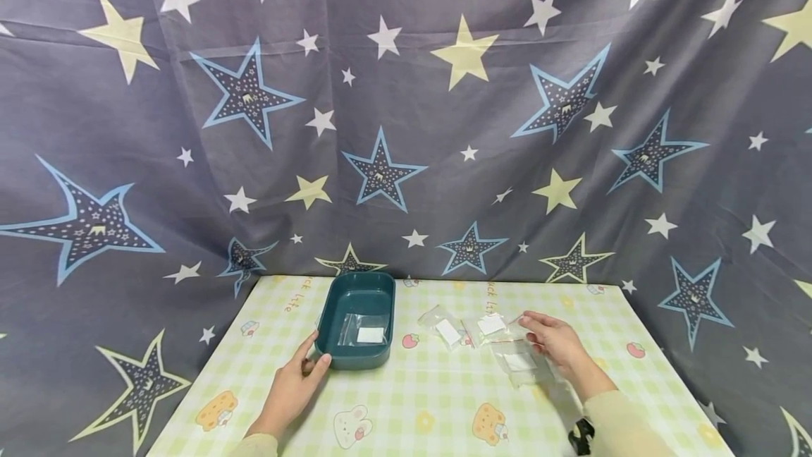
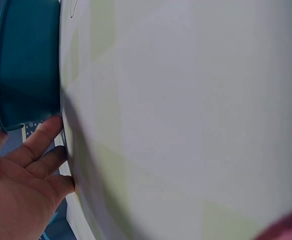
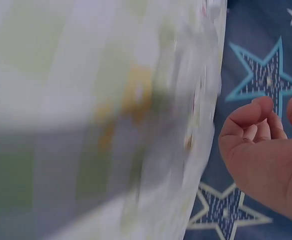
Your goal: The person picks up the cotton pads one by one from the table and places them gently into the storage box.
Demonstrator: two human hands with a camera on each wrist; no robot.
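A dark teal rectangular tray (image 1: 380,355) stands at the back left of the table. My left hand (image 1: 294,383) holds its near left corner, thumb at the front rim and fingers along the left side. A clear zip bag (image 1: 371,335) with a white piece inside lies in the tray. My right hand (image 1: 558,344) hovers at the right with bent fingers; in the right wrist view a gap separates its thumb and fingers (image 3: 246,117), with nothing between them. Its fingertips overlap the edge of a zip bag (image 1: 491,324). Another zip bag (image 1: 517,360) lies just in front.
A third loose zip bag (image 1: 447,331) with a white piece lies between the tray and the other bags. The table has a green checked cover (image 1: 419,386) with cartoon prints. A grey star-patterned curtain (image 1: 406,104) hangs behind and beside it.
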